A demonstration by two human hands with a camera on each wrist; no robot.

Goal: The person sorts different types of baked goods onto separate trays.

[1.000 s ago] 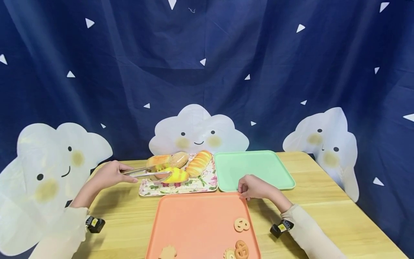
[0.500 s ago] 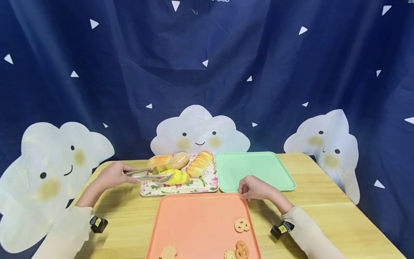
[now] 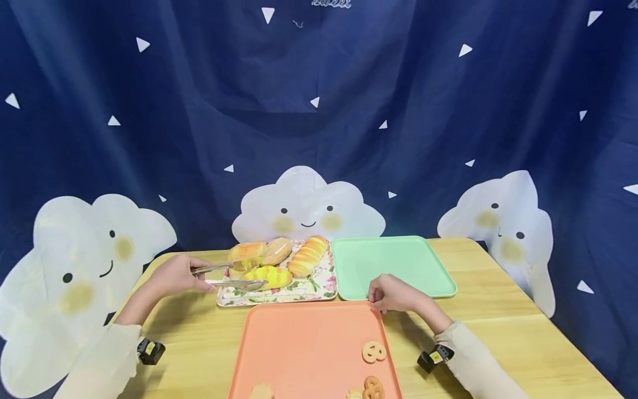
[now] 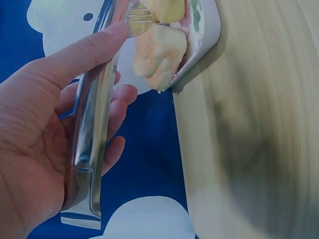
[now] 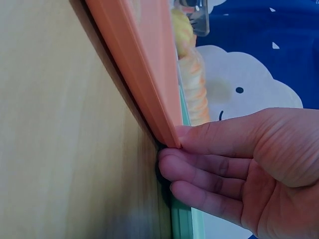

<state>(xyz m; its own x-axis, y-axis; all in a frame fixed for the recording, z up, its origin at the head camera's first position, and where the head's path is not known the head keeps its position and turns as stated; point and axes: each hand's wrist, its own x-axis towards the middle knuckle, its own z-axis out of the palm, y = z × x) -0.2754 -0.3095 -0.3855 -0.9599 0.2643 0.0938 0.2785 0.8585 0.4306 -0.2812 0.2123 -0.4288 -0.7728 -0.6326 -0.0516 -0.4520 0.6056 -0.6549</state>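
My left hand holds a pair of metal tongs, whose arms stand apart. Their tips reach over the floral tray, one on either side of a yellow bread roll; whether they touch it I cannot tell. In the left wrist view, the thumb lies along the tongs, with the fingers behind. My right hand pinches the far right corner of the orange tray between thumb and fingers, as the right wrist view shows at the tray's edge.
The floral tray also bears a long striped loaf, a round bun and an orange-topped bread. A green tray lies to its right. Pretzel cookies and others lie on the orange tray. A blue curtain hangs behind.
The tongs' arms have spread wider around the yellow bread roll, and the lower arm has come nearer to me. My right hand stays at the orange tray's corner. The head view shifts slightly.
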